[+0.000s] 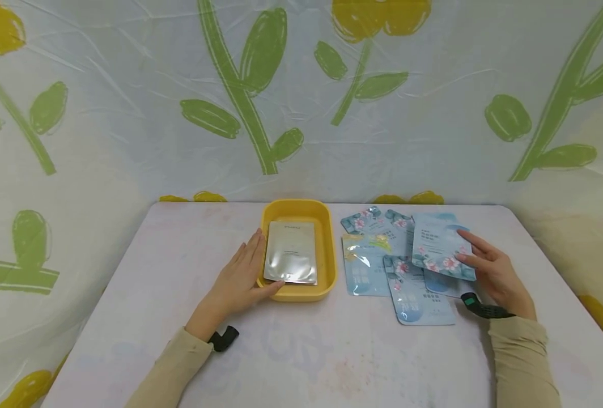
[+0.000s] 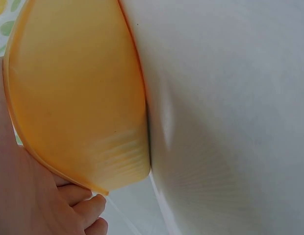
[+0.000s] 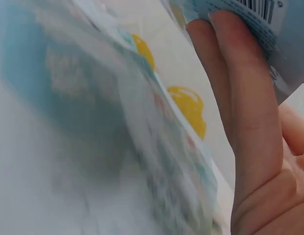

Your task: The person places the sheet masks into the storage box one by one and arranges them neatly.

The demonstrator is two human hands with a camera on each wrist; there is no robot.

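Observation:
My left hand [image 1: 237, 277] rests along the left side of a yellow plastic tray [image 1: 332, 260], fingers straight by the rim and thumb at its front edge. In the left wrist view its fingertips [image 2: 90, 210] touch the tray's outer wall. Inside the tray lies a silver sheet mask packet [image 1: 291, 249]. On the right, my right hand [image 1: 497, 275] pinches a blue flowered sheet mask packet [image 1: 441, 243] above several others. The right wrist view shows two straight fingers [image 3: 255, 98] behind this packet, near its barcode.
Several blue packets lie overlapping right of the tray, including a pale blue one with yellow flowers [image 1: 365, 272] and a flowered one [image 1: 419, 300] in front. The white table [image 1: 301, 357] ends at a flower-print cloth [image 1: 301, 102] behind.

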